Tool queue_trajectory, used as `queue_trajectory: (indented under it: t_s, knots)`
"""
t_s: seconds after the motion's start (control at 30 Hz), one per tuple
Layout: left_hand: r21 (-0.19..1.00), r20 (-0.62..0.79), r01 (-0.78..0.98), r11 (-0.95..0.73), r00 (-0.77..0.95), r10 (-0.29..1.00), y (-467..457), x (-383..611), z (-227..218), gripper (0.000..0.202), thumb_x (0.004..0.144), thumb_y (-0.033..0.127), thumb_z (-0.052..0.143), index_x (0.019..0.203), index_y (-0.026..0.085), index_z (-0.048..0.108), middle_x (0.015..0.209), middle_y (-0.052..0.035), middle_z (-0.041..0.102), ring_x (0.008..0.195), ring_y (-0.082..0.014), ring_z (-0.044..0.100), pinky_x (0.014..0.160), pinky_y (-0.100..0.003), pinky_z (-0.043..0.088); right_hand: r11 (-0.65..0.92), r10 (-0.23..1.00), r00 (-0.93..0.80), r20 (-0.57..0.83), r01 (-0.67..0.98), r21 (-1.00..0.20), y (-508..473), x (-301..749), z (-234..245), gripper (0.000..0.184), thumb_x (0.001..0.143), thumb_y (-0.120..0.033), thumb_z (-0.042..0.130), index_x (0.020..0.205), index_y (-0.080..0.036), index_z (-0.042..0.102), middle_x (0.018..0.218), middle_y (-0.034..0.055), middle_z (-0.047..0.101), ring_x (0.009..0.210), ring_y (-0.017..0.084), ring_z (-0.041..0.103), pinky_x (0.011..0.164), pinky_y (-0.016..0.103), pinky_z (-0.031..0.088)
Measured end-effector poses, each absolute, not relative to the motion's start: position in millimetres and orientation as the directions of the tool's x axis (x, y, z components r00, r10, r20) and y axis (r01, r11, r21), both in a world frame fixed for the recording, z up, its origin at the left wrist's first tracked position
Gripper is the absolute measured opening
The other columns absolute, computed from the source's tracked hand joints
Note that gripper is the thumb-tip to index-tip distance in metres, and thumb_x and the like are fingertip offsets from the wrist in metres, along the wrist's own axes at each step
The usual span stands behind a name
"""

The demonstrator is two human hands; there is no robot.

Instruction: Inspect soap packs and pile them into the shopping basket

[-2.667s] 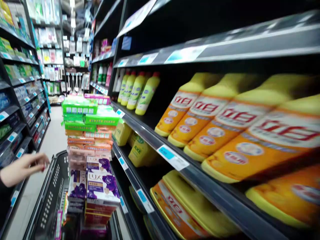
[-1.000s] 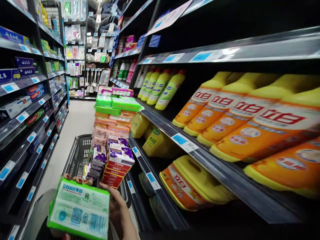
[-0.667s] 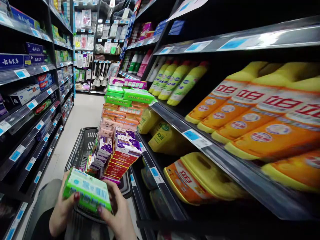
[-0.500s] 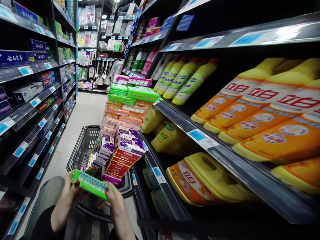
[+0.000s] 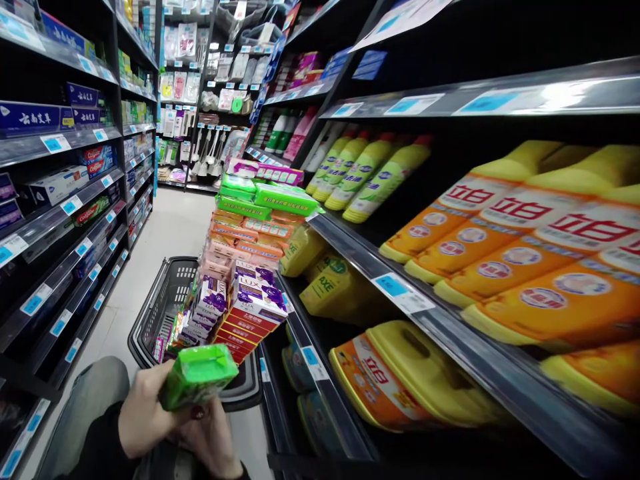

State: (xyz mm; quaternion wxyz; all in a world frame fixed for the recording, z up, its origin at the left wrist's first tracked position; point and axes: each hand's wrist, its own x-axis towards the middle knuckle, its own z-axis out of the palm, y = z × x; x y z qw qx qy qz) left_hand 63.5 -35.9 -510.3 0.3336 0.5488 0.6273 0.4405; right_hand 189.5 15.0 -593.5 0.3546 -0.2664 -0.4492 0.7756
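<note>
A green plastic-wrapped soap pack (image 5: 200, 375) is tilted with one end toward me, low in the view. My left hand (image 5: 150, 408) is closed around its left side. Under the pack, my right hand (image 5: 214, 437) has its fingers curled against the lower edge, a dark red nail showing; part of its grip is hidden. Just beyond stand white-and-purple LUX soap boxes (image 5: 261, 291) on a stack of red boxes (image 5: 239, 333). A black basket (image 5: 141, 337) holds stacked soap and loose packs.
Green packs (image 5: 285, 198) top a tall pile of orange and pink packs (image 5: 240, 243). On the right, shelves hold yellow-and-orange detergent bottles (image 5: 545, 267) and a large jug (image 5: 400, 373). Toothpaste boxes (image 5: 35, 118) line the left shelves. Floor tiles (image 5: 175, 213) run between.
The soap pack has been turned from lying lengthwise between both hands to end-on, and has moved slightly right. My right hand has shifted from its right end to beneath it.
</note>
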Motion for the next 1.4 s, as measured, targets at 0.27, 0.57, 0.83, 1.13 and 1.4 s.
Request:
queue_trajectory:
  t_s: [0.27,0.57,0.83,1.13,1.4]
  knots:
    - [0.711,0.082,0.696,-0.101,0.06,0.995,-47,44,-493,0.04,0.072,0.017,0.066,0.111,0.022,0.065,0.106,-0.0091,0.07,0.096,-0.0268,0.065,0.082,-0.034,0.05,0.219,0.769,-0.593,0.237,-0.104,-0.97,45,252,-529,0.063,0.06,-0.054,0.079,0.115,-0.029,0.063,0.117,0.01,0.062,0.106,0.031,0.058,0.091,0.04,0.046]
    - [0.958,-0.161,0.218,0.186,-0.129,0.978,-37,43,-502,0.038,0.072,0.048,0.067,0.098,0.021,0.062,0.072,0.0005,0.061,0.049,-0.0126,0.051,0.042,-0.023,0.04,-0.295,0.865,-0.451,-0.221,-0.098,-0.951,35,235,-542,0.046,0.072,-0.057,0.068,0.096,-0.018,0.063,0.091,0.0074,0.07,0.082,0.024,0.065,0.069,0.031,0.052]
    - [0.972,-0.2,-0.146,0.182,-0.121,0.972,-29,40,-518,0.054,0.063,0.06,0.072,0.095,0.017,0.063,0.065,0.0019,0.057,0.048,-0.0096,0.048,0.039,-0.017,0.034,-0.37,0.851,-0.483,-0.207,-0.272,-0.888,29,235,-546,0.05,0.07,-0.052,0.072,0.107,-0.02,0.061,0.093,0.0075,0.068,0.078,0.023,0.065,0.063,0.031,0.052]
    - [0.897,-0.129,-0.353,0.265,0.364,0.922,-40,35,-512,0.087,0.049,0.073,0.071,0.117,0.021,0.066,0.116,-0.0135,0.067,0.113,-0.0369,0.057,0.094,-0.044,0.044,0.03,0.783,-0.558,0.274,-0.406,-0.914,38,248,-546,0.036,0.057,-0.041,0.085,0.089,-0.031,0.072,0.087,0.0048,0.07,0.087,0.028,0.066,0.081,0.043,0.051]
    - [0.808,-0.163,-0.541,0.234,0.176,0.971,-44,63,-549,0.081,0.036,0.04,0.092,0.111,0.019,0.07,0.106,-0.017,0.072,0.113,-0.0397,0.058,0.099,-0.049,0.04,-0.093,0.785,-0.535,0.312,-0.6,-0.794,45,262,-574,0.01,0.065,-0.037,0.081,0.065,-0.035,0.071,0.106,-0.0003,0.067,0.111,0.03,0.06,0.089,0.048,0.05]
